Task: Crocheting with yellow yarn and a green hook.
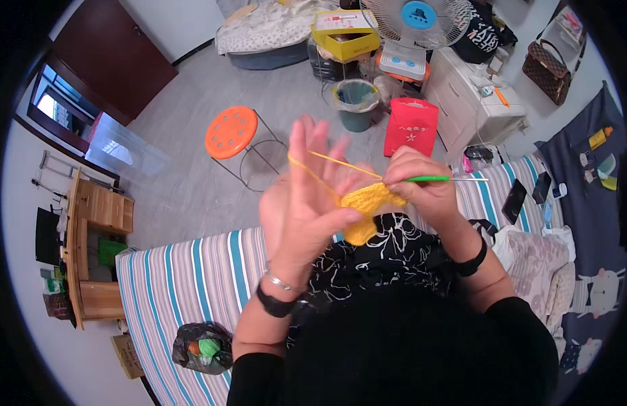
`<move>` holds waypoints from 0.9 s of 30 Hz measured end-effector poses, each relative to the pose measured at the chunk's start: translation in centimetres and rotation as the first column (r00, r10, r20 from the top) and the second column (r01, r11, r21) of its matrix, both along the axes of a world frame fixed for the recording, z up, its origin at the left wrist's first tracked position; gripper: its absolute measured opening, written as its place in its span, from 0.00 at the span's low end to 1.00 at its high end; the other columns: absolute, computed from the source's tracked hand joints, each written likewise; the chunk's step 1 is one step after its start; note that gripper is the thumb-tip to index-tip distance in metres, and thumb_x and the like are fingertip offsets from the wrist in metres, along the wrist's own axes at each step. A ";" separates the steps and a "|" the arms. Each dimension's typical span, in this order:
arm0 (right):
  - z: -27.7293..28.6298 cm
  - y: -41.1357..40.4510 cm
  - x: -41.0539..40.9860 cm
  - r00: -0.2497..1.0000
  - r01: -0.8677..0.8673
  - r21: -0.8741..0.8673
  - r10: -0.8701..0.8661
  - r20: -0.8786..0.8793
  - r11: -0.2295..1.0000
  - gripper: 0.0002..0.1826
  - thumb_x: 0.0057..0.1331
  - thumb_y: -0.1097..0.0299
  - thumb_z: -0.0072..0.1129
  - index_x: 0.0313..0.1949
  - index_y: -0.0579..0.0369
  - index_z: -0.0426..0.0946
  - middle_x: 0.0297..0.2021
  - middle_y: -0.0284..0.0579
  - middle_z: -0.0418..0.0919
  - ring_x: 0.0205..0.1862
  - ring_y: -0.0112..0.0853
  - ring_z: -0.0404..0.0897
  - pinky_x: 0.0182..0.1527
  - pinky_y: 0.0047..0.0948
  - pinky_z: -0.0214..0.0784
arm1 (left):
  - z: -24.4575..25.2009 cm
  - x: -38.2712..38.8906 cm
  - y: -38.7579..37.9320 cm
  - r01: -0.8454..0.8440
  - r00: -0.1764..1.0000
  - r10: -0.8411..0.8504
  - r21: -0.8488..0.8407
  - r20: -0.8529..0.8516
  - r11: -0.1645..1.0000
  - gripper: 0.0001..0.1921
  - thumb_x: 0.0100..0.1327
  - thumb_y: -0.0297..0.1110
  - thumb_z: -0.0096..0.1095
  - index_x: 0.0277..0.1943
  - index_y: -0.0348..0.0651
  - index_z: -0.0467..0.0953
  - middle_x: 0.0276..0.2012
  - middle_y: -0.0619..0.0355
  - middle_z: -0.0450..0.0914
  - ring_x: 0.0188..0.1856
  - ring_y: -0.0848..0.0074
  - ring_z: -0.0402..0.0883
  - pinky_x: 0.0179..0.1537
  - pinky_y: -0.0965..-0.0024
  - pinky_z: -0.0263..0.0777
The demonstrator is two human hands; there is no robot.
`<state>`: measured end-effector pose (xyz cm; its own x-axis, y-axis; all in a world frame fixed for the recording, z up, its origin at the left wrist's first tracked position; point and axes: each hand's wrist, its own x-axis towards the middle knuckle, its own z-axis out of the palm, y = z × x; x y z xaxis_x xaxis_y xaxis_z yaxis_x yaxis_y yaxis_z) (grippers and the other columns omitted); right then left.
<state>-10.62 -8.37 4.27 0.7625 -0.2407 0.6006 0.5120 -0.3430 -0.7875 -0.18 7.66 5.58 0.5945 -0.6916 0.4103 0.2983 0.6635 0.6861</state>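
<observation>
A small yellow crocheted piece [365, 203] hangs between my two hands, above my lap. My left hand [313, 203] has its fingers raised and spread, with yellow yarn [313, 175] looped round the index finger; its thumb lies against the piece's left edge. My right hand [420, 185] grips a crochet hook with a green handle [428, 178], and its fingertips meet the upper edge of the crochet. The hook's metal shaft sticks out to the right of the hand. The hook's working tip is hard to make out at the stitches.
Beneath me is a bed with a striped cover [207, 264]. A black plastic bag [202, 347] with green and orange contents lies on it at lower left, a phone [514, 201] at right. Ahead stand an orange stool [231, 133], a bin [356, 114], a red bag [411, 127] and a fan [417, 20].
</observation>
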 end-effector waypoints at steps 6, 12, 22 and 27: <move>-1.2 1.3 0.9 0.998 -0.002 0.152 -0.007 0.060 0.988 0.07 0.63 0.75 0.57 0.39 0.63 0.78 0.35 0.47 0.80 0.38 0.33 0.76 0.43 0.28 0.67 | -0.8 0.2 -2.3 -0.105 0.988 0.068 0.276 0.139 0.955 0.60 0.52 0.13 0.65 0.72 0.59 0.23 0.55 0.44 0.67 0.45 0.77 0.77 0.44 0.76 0.76; -1.8 -0.1 1.8 0.992 0.024 0.031 -0.028 0.124 0.999 0.08 0.64 0.74 0.56 0.42 0.63 0.77 0.39 0.48 0.78 0.40 0.34 0.76 0.46 0.29 0.67 | -0.3 1.2 -2.9 -0.104 0.981 0.035 0.370 0.189 0.923 0.56 0.55 0.12 0.61 0.72 0.54 0.25 0.42 0.52 0.76 0.40 0.79 0.78 0.43 0.77 0.76; -2.7 -0.9 2.6 0.949 0.212 -0.095 -0.182 0.256 0.973 0.08 0.60 0.75 0.60 0.40 0.57 0.78 0.37 0.43 0.77 0.38 0.36 0.73 0.43 0.30 0.65 | -1.0 1.7 -3.0 -0.043 0.989 -0.020 0.408 0.149 0.912 0.51 0.57 0.13 0.60 0.73 0.49 0.31 0.32 0.61 0.75 0.37 0.82 0.78 0.41 0.79 0.74; -2.3 -1.4 3.1 0.919 0.314 -0.203 -0.243 0.310 0.928 0.08 0.60 0.76 0.60 0.40 0.59 0.78 0.36 0.44 0.77 0.38 0.36 0.73 0.43 0.31 0.65 | -1.0 1.6 -3.1 -0.054 0.990 -0.003 0.409 0.138 0.911 0.50 0.57 0.13 0.60 0.73 0.49 0.33 0.32 0.62 0.75 0.37 0.83 0.77 0.40 0.80 0.73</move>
